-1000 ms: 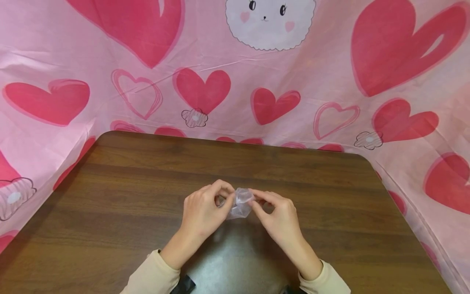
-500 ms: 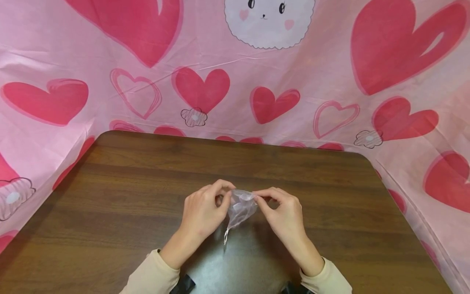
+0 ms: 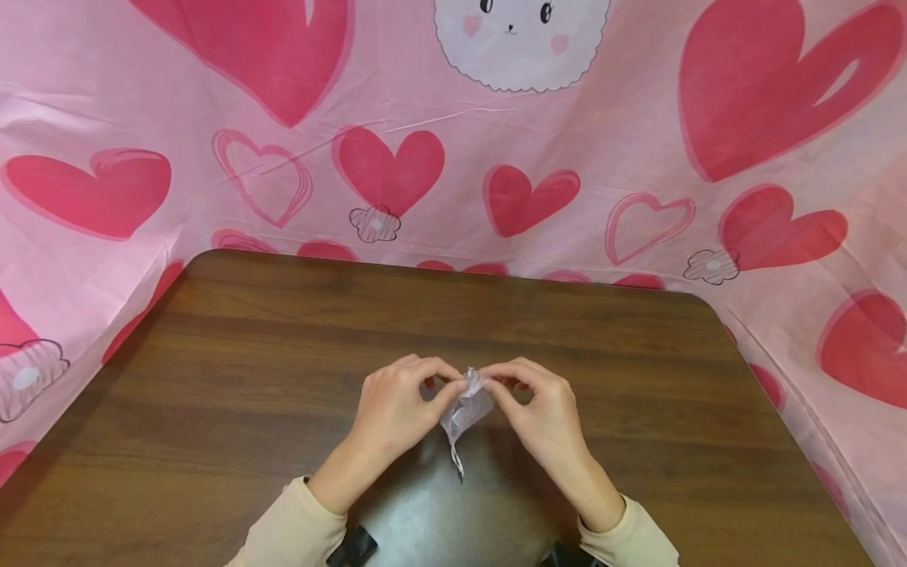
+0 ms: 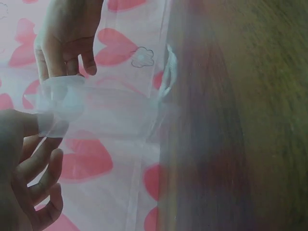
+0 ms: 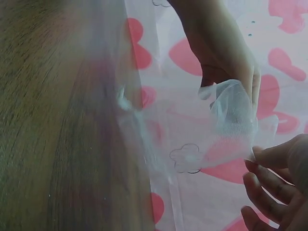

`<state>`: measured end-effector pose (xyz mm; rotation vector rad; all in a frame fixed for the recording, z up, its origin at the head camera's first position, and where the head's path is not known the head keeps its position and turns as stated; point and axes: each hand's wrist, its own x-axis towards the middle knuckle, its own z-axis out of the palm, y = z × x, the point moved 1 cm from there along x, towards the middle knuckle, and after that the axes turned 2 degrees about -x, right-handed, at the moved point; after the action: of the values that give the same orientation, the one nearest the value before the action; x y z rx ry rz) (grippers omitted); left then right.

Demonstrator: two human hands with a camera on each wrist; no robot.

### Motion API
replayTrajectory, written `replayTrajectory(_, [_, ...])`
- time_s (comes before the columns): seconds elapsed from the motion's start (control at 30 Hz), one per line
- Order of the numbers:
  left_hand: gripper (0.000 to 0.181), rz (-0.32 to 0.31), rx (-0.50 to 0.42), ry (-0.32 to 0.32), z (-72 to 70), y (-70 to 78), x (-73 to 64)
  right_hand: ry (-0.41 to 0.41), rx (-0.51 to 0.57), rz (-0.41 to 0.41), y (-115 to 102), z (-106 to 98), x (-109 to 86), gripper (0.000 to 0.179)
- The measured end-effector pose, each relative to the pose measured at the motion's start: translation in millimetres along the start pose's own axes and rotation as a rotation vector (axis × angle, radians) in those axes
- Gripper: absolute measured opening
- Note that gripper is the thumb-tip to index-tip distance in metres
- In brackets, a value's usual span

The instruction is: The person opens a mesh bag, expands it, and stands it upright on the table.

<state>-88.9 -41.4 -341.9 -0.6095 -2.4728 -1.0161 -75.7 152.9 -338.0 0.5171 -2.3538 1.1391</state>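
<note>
A small sheer white mesh bag (image 3: 468, 409) hangs between my two hands over the table. Thumb and fingers of my left hand (image 3: 400, 405) pinch one side of its upper edge; my right hand (image 3: 542, 405) pinches the other side, with the fingertips of both close together. Below, the bag narrows to a thin twisted white cord (image 3: 457, 461) that dangles free. In the right wrist view, the fine weave of the mesh bag (image 5: 233, 113) shows near the fingertips. The left wrist view has the bag (image 4: 115, 110) stretched pale and see-through away from the fingers.
The brown wood-grain table (image 3: 248, 378) spreads out beneath both hands. Behind and along its sides hangs a pink cloth (image 3: 468, 150) printed with hearts. Black straps (image 3: 352, 547) show at the cuffs of the beige sleeves (image 3: 298, 528).
The bag was bunched up a second ago, then spread wider with its cord dropping into view. Now my fingertips are closer together and the bag is narrower at the top.
</note>
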Motion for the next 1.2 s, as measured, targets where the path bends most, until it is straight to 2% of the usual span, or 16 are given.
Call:
replayTrajectory(0.17, [0.011, -0.028, -0.040, 0.049, -2.2, 0.4, -0.1, -0.019, 0.030, 0.003, -2.0, 1.3, -0.4, 0.020])
replayTrajectory(0.37, [0.015, -0.043, -0.079, 0.071, -4.2, 0.5, 0.4, -0.012, -0.024, 0.016, -2.9, 0.8, -1.0, 0.013])
replayTrajectory(0.67, [0.019, -0.030, -0.025, 0.115, -6.6, -0.4, 2.0, 0.011, -0.043, 0.028, -2.9, -3.1, 0.1, 0.012])
replayTrajectory(0.83, [0.017, 0.005, -0.050, 0.093, -5.7, -0.5, 2.1, 0.027, -0.055, 0.039, -3.0, -3.8, 0.9, 0.017])
replayTrajectory(0.97, [0.017, 0.039, -0.071, 0.051, -5.6, 0.2, 1.6, 0.029, -0.060, 0.040, -3.3, -4.4, 1.1, 0.020])
replayTrajectory(1.1, [0.026, 0.069, -0.069, -0.004, -5.2, 1.7, 1.1, 0.014, -0.033, 0.016, -3.9, -3.8, 0.5, 0.022])
replayTrajectory(1.2, [0.026, 0.076, -0.052, -0.029, -4.5, 2.4, 1.1, -0.007, 0.009, -0.017, -5.0, -2.6, -0.3, 0.024])
